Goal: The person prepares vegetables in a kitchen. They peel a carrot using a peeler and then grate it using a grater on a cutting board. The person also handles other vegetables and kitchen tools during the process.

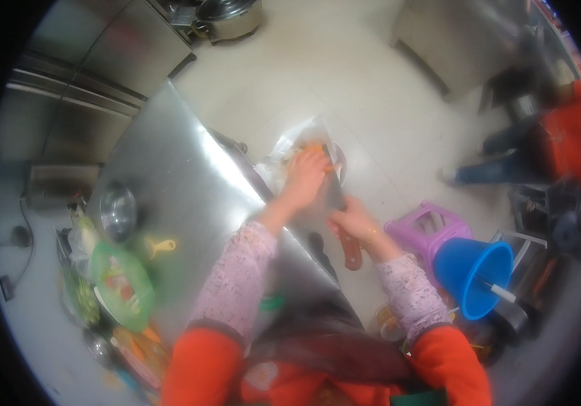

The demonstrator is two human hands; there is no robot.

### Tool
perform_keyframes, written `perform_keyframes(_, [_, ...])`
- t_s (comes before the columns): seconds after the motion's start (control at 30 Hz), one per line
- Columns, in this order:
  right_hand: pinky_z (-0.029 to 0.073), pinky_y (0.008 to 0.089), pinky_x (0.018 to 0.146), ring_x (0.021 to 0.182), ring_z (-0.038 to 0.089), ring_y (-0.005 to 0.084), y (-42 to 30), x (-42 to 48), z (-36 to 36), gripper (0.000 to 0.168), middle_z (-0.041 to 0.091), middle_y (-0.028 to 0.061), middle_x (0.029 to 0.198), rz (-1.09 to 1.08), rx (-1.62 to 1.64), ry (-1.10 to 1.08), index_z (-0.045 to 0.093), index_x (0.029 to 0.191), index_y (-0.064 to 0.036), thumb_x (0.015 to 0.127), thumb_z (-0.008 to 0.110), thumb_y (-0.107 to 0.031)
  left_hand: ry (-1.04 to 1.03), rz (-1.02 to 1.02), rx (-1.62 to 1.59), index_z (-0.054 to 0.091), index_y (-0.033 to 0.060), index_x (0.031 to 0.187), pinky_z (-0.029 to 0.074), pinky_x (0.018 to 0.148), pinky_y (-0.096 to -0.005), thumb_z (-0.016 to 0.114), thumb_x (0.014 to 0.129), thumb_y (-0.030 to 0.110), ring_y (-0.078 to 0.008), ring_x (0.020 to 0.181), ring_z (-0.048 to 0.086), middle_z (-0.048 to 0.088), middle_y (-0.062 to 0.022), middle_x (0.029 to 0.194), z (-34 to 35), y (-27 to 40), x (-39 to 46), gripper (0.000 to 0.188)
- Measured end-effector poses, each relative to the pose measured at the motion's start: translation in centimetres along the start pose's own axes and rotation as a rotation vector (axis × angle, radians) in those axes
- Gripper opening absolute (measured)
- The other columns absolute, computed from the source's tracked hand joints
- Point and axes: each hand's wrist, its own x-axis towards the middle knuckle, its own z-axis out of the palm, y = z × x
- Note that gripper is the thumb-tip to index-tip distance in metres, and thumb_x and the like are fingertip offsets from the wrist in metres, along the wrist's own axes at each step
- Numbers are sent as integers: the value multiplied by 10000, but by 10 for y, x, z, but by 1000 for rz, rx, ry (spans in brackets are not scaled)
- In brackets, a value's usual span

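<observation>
My right hand (355,223) grips the brown handle (353,254) of a broad-bladed kitchen knife, probably a cleaver. Its grey blade (334,192) points away from me, beside my left hand (308,175). The left fingers touch orange food pieces (314,147), perhaps carrot, next to the blade; haze hides whether they grip them. Both hands are past the steel table's edge, over a container lined with a whitish plastic bag (282,147). Pale scraps show in the bag beside the left fingers, but most of its contents are covered.
On the steel table (168,152) at left are a metal bowl (118,210), a yellow-handled tool (162,246) and a green basket (145,297) of cut food. A purple stool (425,226) and blue bucket (455,264) stand right. Another person (574,132) is at far right.
</observation>
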Motion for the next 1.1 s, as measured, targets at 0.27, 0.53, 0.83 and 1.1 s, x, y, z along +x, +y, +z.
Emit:
perform_keyframes(0.27, [440,260,433,498,523,122,2,-75,-44,259,554,77,667,23,112,118,424,1004,25,767,516,-26,-44,-332,125,590,102,1020,395,849,-419,486,800,133,-268,987,509,557,-136,932,-10,-43,34,245])
perform_keyframes(0.53, [446,249,463,506,524,126,6,-55,28,245,559,84,699,-120,24,286,441,986,6,767,544,-35,281,-340,-398,537,29,1000,443,758,-417,440,830,83,-356,857,561,575,-191,962,-46,42,-33,203])
perform_keyframes(0.83, [444,246,462,503,533,139,47,-86,183,215,553,82,694,-281,-232,93,452,933,2,774,577,-71,649,-614,-285,486,23,1080,451,758,-401,413,872,102,-365,876,551,573,-191,972,-135,41,-268,234])
perform_keyframes(1.1, [424,261,422,475,504,143,142,-96,378,184,536,87,621,-120,-149,-80,449,865,24,794,562,-103,447,-502,18,544,28,977,433,712,-398,485,796,105,-313,817,526,536,-138,856,-167,29,-556,205])
